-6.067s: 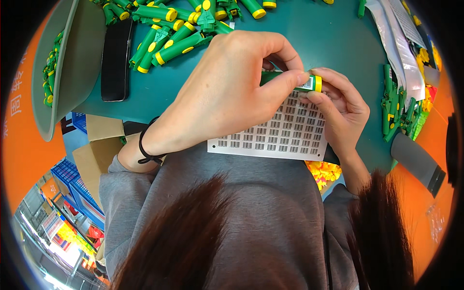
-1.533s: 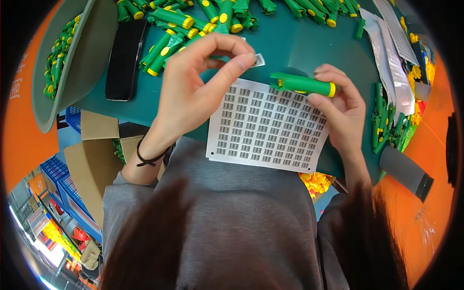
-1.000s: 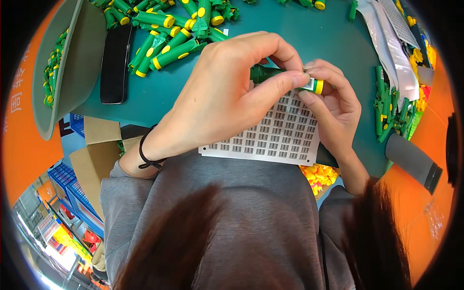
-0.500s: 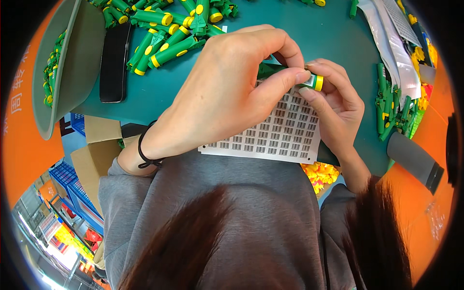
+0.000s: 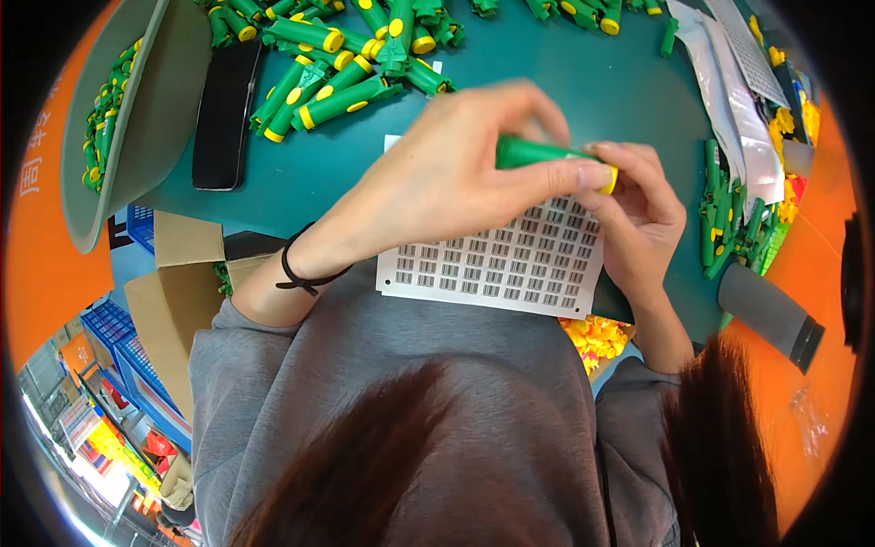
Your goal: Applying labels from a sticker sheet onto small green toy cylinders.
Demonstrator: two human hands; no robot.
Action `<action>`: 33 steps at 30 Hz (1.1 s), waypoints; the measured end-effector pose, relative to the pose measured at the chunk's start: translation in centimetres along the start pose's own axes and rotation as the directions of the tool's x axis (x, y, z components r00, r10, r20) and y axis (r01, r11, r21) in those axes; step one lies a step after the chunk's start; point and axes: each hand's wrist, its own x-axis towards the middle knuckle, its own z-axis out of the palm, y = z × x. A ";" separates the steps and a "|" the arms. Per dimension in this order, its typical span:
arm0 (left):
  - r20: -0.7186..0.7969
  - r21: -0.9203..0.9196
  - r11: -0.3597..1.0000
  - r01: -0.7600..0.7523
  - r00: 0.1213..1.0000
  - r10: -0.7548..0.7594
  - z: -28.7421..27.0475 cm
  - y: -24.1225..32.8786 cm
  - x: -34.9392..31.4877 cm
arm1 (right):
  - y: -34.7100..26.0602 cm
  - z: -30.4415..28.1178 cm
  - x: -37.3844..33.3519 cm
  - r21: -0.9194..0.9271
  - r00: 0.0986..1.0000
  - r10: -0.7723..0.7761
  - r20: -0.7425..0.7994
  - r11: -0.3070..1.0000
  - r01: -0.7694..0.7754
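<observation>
A green plastic tube with a yellow end is held between my hands above a white sheet of small barcode stickers. My left hand has its thumb pressed along the tube, and its raised fingers are blurred. My right hand pinches the yellow end between thumb and fingers. The part of the tube under my left thumb is hidden. Farther off, to the left, lies a heap of similar green tubes with yellow ends and yellow ovals.
A black phone lies beside a grey-green bin that holds more green pieces. On the right are green tubes, silvery plastic bags and a dark grey cylinder. An open cardboard box stands below the table's left edge.
The tube has turned, so the white label that showed near its yellow end is now mostly out of sight. My left fingers have lifted, and more of its green side shows. The whole view has shifted slightly.
</observation>
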 end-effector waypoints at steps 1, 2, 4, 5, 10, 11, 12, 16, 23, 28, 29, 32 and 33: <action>0.204 0.001 0.992 0.125 0.971 -0.123 -0.4 0.3 0.0 | 0.1 0.0 -0.1 -0.047 1.000 -0.021 0.012 0.999 0.022; 0.261 -0.010 0.987 0.159 0.954 -0.151 -0.7 0.4 -0.1 | 0.1 0.5 0.1 -0.014 0.999 0.011 -0.033 1.000 -0.011; 0.193 -0.006 0.990 0.143 0.971 -0.139 -1.1 0.3 -0.6 | -0.9 1.2 1.1 0.026 0.999 0.046 -0.005 0.999 -0.046; 0.134 -0.001 0.988 0.154 0.979 -0.152 -1.2 0.1 -1.0 | -1.1 1.5 1.8 0.081 0.995 0.101 0.016 0.992 -0.102; -0.585 0.291 0.957 -0.014 0.788 0.189 -11.7 1.2 -6.0 | -1.7 -3.4 7.9 -0.689 0.992 -0.120 0.050 0.714 0.121; -0.474 0.880 0.362 0.306 0.589 0.654 -15.9 1.0 -7.7 | -1.4 -3.8 9.6 -0.769 0.991 -0.132 -0.026 0.636 0.065; -0.664 0.738 0.627 0.249 0.429 0.612 -17.4 1.9 -7.7 | -0.8 -4.2 11.1 -0.771 0.990 -0.139 -0.025 0.633 0.069; -0.463 0.831 0.325 0.452 0.237 0.854 -18.6 1.7 -6.3 | 1.9 -4.3 15.5 -0.901 0.978 -0.155 0.143 0.389 0.193; -0.098 0.523 0.801 -0.291 0.913 0.396 -3.0 -2.4 -2.9 | 1.5 -1.3 17.1 -0.919 0.987 -0.115 0.111 0.367 0.146; -0.086 0.535 0.787 -0.305 0.908 0.411 -2.0 -5.0 -2.8 | -2.0 -1.6 12.5 -0.670 1.000 -0.025 0.009 0.742 0.025; -0.063 0.538 0.769 -0.346 0.893 0.446 -2.0 -5.3 -2.8 | -2.7 -1.5 11.0 -0.668 1.000 -0.018 0.012 0.744 0.021; -0.090 0.585 0.746 -0.319 0.889 0.450 -1.8 -5.7 -3.1 | -2.9 -0.8 6.3 -0.139 0.980 0.185 -0.075 0.971 -0.194; -0.084 0.585 0.746 -0.319 0.891 0.446 -1.6 -5.7 -2.9 | -2.5 -0.7 4.7 -0.024 0.975 0.203 -0.088 0.978 -0.206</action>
